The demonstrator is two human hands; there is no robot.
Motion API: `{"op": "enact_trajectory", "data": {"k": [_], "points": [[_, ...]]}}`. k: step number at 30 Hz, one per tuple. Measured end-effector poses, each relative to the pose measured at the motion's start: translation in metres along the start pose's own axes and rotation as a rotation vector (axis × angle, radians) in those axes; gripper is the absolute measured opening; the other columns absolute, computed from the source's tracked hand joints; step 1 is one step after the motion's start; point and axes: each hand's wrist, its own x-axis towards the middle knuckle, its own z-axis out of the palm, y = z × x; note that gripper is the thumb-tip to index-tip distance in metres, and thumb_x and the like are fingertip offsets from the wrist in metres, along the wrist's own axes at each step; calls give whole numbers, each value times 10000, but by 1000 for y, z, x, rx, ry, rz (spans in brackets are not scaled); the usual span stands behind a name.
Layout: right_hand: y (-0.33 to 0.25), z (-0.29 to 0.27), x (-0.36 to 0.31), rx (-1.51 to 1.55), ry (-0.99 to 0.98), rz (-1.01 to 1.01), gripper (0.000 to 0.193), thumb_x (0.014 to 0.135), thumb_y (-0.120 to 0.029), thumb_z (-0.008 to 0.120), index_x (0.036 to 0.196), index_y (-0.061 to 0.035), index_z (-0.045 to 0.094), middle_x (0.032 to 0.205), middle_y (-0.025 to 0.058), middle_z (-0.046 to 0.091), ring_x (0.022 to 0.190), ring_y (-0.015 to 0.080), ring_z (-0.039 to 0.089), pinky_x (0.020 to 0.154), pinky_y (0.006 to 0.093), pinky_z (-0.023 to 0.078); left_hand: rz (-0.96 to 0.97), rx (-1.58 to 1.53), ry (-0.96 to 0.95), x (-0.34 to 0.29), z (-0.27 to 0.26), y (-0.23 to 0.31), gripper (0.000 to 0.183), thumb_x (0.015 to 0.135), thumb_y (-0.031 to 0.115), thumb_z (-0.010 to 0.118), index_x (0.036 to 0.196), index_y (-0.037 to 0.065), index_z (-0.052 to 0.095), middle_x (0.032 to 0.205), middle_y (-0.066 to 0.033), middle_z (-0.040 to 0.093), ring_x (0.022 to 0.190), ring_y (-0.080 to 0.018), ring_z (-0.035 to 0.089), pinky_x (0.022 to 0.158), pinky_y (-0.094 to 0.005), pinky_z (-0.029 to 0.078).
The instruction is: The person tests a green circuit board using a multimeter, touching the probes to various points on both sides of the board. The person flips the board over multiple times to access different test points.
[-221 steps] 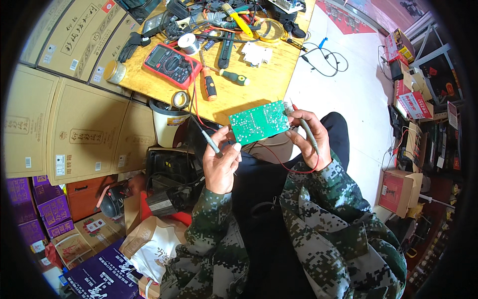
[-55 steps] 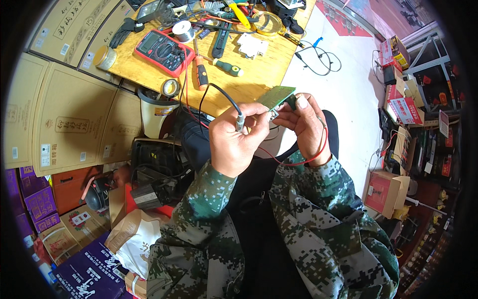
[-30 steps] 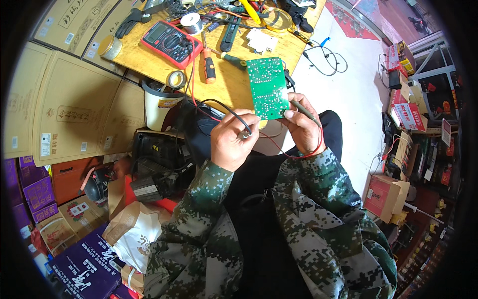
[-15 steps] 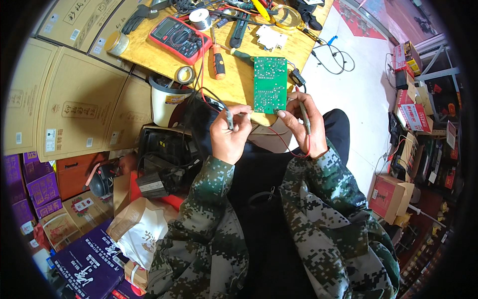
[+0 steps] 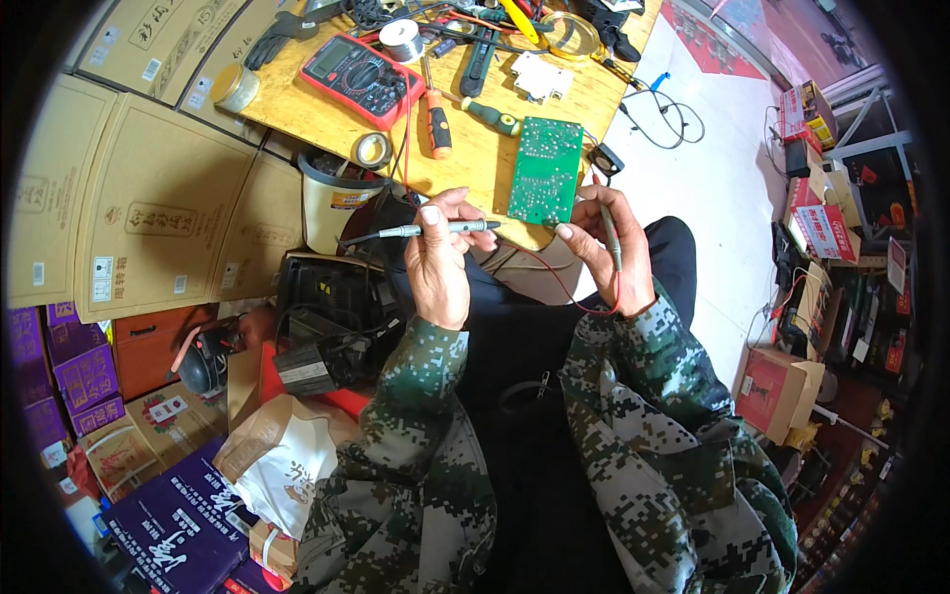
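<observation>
A green circuit board is tilted over the table's near edge, its face dotted with solder joints. My right hand pinches its lower right corner between thumb and fingers. The same hand also holds a grey test probe with a red lead. Lying crosswise in my left hand is another grey test probe, on a dark lead; its black tip points right, just short of the board. Behind them lies a red-framed multimeter on the table.
The wooden table carries an orange-black screwdriver, a green-handled tool, a solder spool, a tape roll and tangled cables. Below its left edge stands a white bucket. Cartons are stacked at the left.
My left fingers have drawn away from the board's lower left corner. The left probe has swung from steep to nearly level. The board has tilted and shifted slightly right in my right hand.
</observation>
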Motion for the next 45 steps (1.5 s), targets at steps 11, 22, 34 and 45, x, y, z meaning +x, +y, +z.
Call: {"op": "enact_trajectory", "data": {"k": [11,22,34,45], "points": [[0,4,0,0,24,-13,472,981,-97,842,1358,0,575,1036,52,681,939,135,665,879,295,571,-12,-117,-17,0,-5,-6,662,1174,569,426,1328,-48,608,1152,-168,674,956,-254,712,912,-443,603],[-17,-2,-11,-62,45,16,464,1018,-168,771,1409,-14,576,996,25,641,895,111,613,825,271,505,-34,-99,-39,-1,1,-8,629,1167,555,463,1301,-41,609,1142,-180,703,977,-266,744,925,-445,623],[-45,-11,-34,-110,2,-59,465,1106,-255,558,1420,72,661,873,35,616,780,108,552,731,266,444,44,2,-37,-3,4,-6,486,1176,422,527,1245,-50,621,1147,-188,709,961,-269,755,901,-439,639],[-46,13,-32,-410,-139,-334,240,993,0,725,1231,-9,754,944,133,701,828,297,714,765,372,581,198,245,-89,-8,15,6,380,1185,300,531,1183,-63,643,1130,-144,701,981,-240,748,911,-399,634]]}}
